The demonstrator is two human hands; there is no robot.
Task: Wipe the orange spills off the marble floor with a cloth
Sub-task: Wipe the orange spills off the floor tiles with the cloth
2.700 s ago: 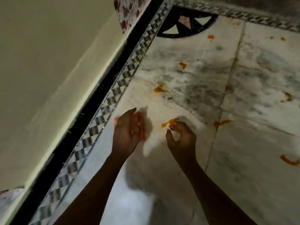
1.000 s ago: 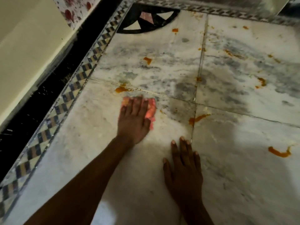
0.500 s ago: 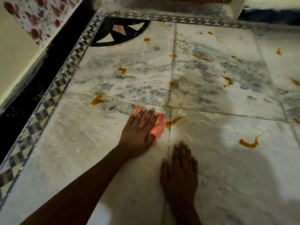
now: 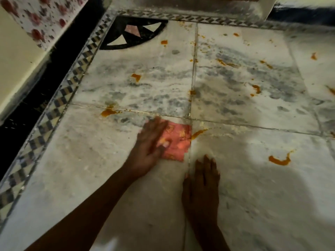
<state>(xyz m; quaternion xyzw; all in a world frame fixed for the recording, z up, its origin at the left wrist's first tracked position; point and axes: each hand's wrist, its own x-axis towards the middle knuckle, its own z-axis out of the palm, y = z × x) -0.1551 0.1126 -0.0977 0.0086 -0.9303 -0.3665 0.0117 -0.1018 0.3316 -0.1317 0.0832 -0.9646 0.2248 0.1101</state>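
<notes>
A pink patterned cloth (image 4: 178, 140) lies flat on the marble floor (image 4: 253, 196), just left of a tile joint. My left hand (image 4: 150, 145) presses down on the cloth's left half, palm flat, blurred by motion. My right hand (image 4: 201, 187) rests flat on the floor below and right of the cloth, holding nothing. An orange spill (image 4: 198, 133) streaks the floor right beside the cloth's right edge. Other orange spills lie at the left joint (image 4: 107, 112), at the right (image 4: 279, 160) and farther back (image 4: 136, 77), (image 4: 256, 88).
A checkered border strip (image 4: 54, 113) and a black band (image 4: 21, 109) run along the left, beside a cream wall (image 4: 16, 57) with a red-flowered fabric (image 4: 41, 17) above. A black fan-shaped inlay (image 4: 134, 33) marks the far corner. A grey step (image 4: 199, 4) closes the back.
My left hand slid the cloth rightward across the tile to the joint, and more of the cloth now shows. My right hand went down flat on the floor and stays there.
</notes>
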